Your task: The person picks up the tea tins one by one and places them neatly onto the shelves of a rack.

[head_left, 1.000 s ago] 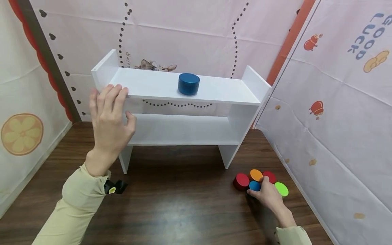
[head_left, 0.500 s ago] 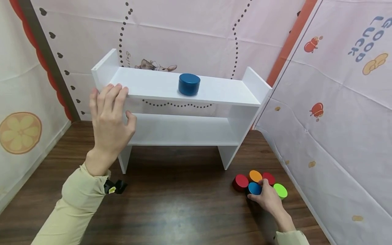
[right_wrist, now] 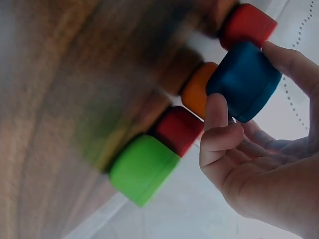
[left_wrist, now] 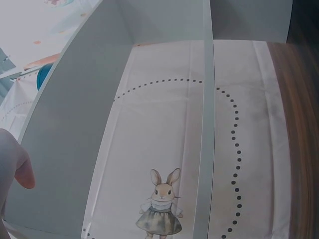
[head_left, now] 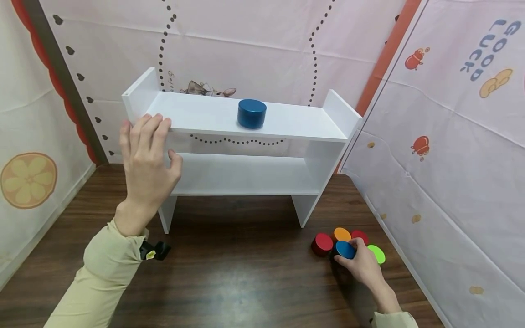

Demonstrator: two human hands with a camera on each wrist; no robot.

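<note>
My right hand [head_left: 362,262] pinches a blue round tin [head_left: 345,249] between thumb and fingers at the table's right. In the right wrist view this blue tin [right_wrist: 244,82] shows a seam near one end and is held off the table. Close around it stand a red tin [head_left: 322,244], an orange tin [head_left: 342,234], another red tin [head_left: 359,237] and a light green tin [head_left: 376,254]. My left hand [head_left: 147,168] grips the front left corner of a white shelf [head_left: 246,173], fingers over the top board's edge, thumb below. Another blue tin [head_left: 251,114] sits on the top board.
The shelf stands at the back of a dark wooden table [head_left: 229,273], with upright side panels and a lower board. Printed cloth [head_left: 451,182] hangs behind and at both sides. A black bow [head_left: 154,250] is at my left cuff.
My right hand has drawn the blue tin up and slightly to the right, out from among the others. The left hand stays on the shelf.
</note>
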